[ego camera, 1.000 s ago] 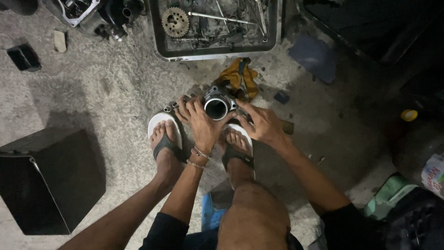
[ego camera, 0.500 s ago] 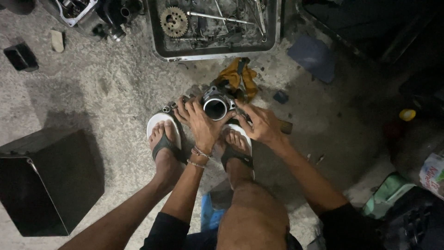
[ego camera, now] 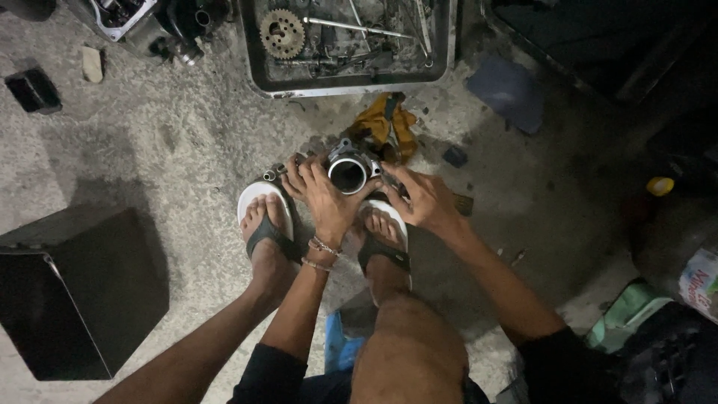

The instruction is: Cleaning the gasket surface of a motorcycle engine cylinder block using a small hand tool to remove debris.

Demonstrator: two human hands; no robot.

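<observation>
A grey metal engine cylinder point(ego camera: 348, 170) with a round bore stands on the concrete floor just past my two sandalled feet. My left hand point(ego camera: 320, 198) grips its left side, fingers curled around the body, bracelets at the wrist. My right hand point(ego camera: 423, 198) rests against its right side, fingers spread over the edge. A small metal part point(ego camera: 271, 175) lies left of the cylinder by my left sandal point(ego camera: 262, 206).
A yellow rag point(ego camera: 385, 123) lies behind the cylinder. A metal tray point(ego camera: 351, 86) with a sprocket point(ego camera: 282, 33) and tools sits at the top. A black box point(ego camera: 78, 288) stands at left, an engine part point(ego camera: 142, 19) top left, a blue cloth point(ego camera: 508, 93) at right.
Both hands stay on the cylinder; their hold has barely shifted.
</observation>
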